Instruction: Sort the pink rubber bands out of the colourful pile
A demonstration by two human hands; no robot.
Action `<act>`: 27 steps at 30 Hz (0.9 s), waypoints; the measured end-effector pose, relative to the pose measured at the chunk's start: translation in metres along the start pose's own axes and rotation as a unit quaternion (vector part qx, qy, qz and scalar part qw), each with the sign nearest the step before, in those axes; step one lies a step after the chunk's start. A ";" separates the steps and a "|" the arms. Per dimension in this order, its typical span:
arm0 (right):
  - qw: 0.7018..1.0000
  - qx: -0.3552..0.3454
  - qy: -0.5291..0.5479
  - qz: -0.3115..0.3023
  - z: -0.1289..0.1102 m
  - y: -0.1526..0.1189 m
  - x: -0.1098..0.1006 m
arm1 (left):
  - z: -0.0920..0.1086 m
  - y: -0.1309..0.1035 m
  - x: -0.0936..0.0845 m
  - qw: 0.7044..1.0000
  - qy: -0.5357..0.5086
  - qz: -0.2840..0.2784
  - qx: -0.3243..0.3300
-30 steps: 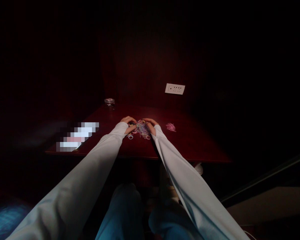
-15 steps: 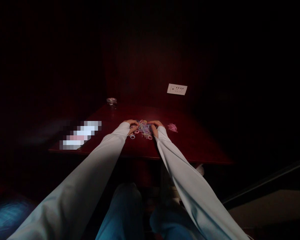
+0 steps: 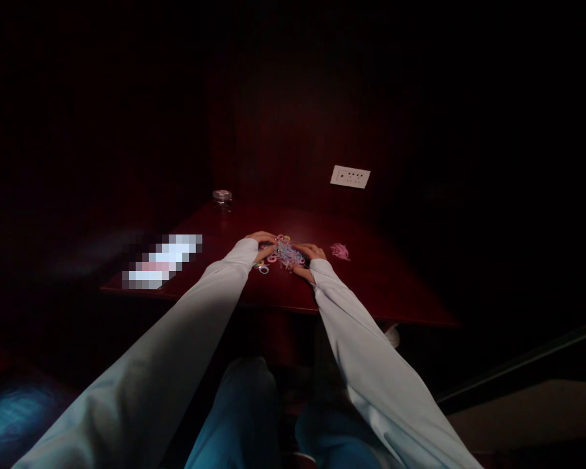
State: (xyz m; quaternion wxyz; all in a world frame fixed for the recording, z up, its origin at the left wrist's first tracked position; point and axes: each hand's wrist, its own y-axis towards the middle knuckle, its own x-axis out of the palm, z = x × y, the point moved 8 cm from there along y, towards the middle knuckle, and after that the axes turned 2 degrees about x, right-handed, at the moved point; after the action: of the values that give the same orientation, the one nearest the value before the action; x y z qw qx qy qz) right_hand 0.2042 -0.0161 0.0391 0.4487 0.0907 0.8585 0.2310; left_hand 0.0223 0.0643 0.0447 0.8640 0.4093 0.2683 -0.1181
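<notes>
A pile of small coloured bands and rings (image 3: 288, 253) lies on the dark red table (image 3: 385, 286), between my two hands. My left hand (image 3: 262, 243) touches the pile's left side, its thumb and fingers apart. On the right side, my right hand (image 3: 310, 256) has its thumb and fingers spread around the pile's edge. A pale blue ring (image 3: 264, 269) lies near the left thumb. To the right of my right hand sits a smaller heap of pink bands (image 3: 340, 251), apart from the main pile.
A clear lidded jar (image 3: 222, 200) stands at the table's back left. A bright, pixelated flat object (image 3: 163, 262) lies at the left edge. A white wall socket (image 3: 350, 176) is behind the table. My knees are below the front edge.
My right hand has opened wider, its thumb moving away from its fingers. The coloured pile has shifted shape between my hands. The whole view has moved slightly.
</notes>
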 end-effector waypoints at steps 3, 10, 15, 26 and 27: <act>1.000 0.017 0.000 -0.014 0.004 -0.002 0.001 | -0.003 -0.002 0.004 1.000 0.013 -0.008 0.007; 0.999 0.032 0.018 -0.011 0.008 -0.004 -0.004 | 0.016 -0.005 -0.005 0.995 0.095 -0.005 0.026; 0.995 0.062 0.081 -0.005 0.018 -0.003 -0.003 | 0.049 -0.003 -0.008 0.991 0.064 -0.040 0.107; 0.975 0.120 0.188 -0.021 0.023 0.003 0.006 | 0.062 -0.006 -0.001 0.984 0.054 -0.078 0.152; 0.972 0.123 0.198 -0.020 0.022 0.004 0.007 | 0.061 -0.005 -0.001 0.984 0.053 -0.078 0.152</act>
State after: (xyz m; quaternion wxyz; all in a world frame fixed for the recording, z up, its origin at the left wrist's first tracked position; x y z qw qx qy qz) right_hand 0.2174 -0.0032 0.0249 0.2598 0.0808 0.9537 0.1280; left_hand 0.0413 0.0135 0.0740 0.7641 0.5198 0.3240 -0.2026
